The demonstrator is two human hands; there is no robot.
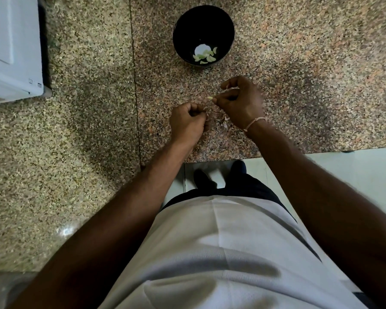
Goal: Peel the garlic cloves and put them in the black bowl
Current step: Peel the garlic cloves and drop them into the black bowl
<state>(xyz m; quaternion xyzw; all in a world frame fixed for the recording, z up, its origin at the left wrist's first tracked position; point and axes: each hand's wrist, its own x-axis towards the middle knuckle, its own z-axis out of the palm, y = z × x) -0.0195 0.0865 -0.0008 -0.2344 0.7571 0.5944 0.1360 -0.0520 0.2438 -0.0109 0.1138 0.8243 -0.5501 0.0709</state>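
Peeled garlic cloves (206, 57), pale and curved, are seen lying in a small heap at the bottom of the round black bowl (228, 30), which stands on the speckled granite counter (87, 152) well beyond the hands. Part of the task is therefore judged done, though how many cloves remain cannot be told. One more small pale garlic clove (210, 98) is pinched at the fingertips of the right hand (241, 101), whose fingers are curled tight; a strip of papery skin (232, 88) appears to be caught against the same hand. The left hand (187, 121) is held just beside it, its fingers curled closed, seemingly on a scrap of skin, though this is too small to confirm. Loose papery skin scraps (225, 124) lie on the counter between the hands. A white appliance (11, 47) stands at the far left.
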